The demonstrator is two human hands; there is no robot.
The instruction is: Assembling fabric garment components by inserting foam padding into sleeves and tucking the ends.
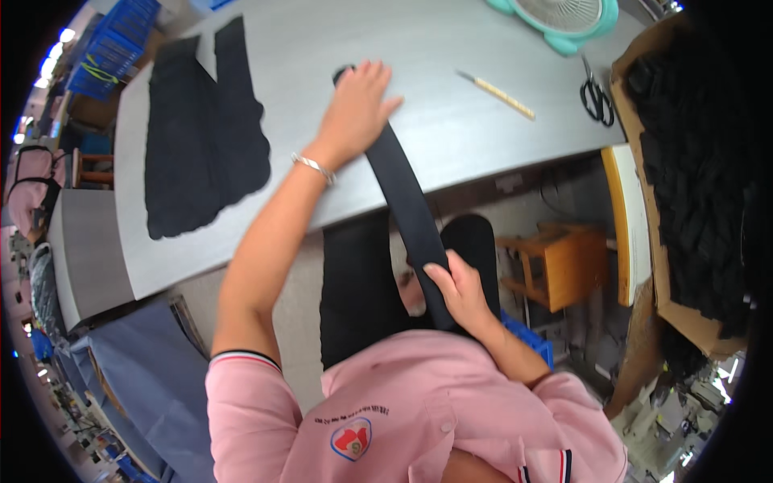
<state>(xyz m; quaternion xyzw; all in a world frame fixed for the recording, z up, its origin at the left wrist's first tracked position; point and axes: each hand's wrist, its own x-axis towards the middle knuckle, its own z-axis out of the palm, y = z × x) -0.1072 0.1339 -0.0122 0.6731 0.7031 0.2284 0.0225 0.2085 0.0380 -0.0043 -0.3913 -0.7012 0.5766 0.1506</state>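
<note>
your left hand (pixel 358 109) is covering the black strip (pixel 408 189) at 12 o'clock, can't tell if gripping; right hand (pixel 463 291) is clasping it at 4, probably for tension

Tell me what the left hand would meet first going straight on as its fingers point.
The left hand's way looks free along the grey table to the picture's upper edge; the turquoise fan seems right of that line, though depth is unclear.
</note>
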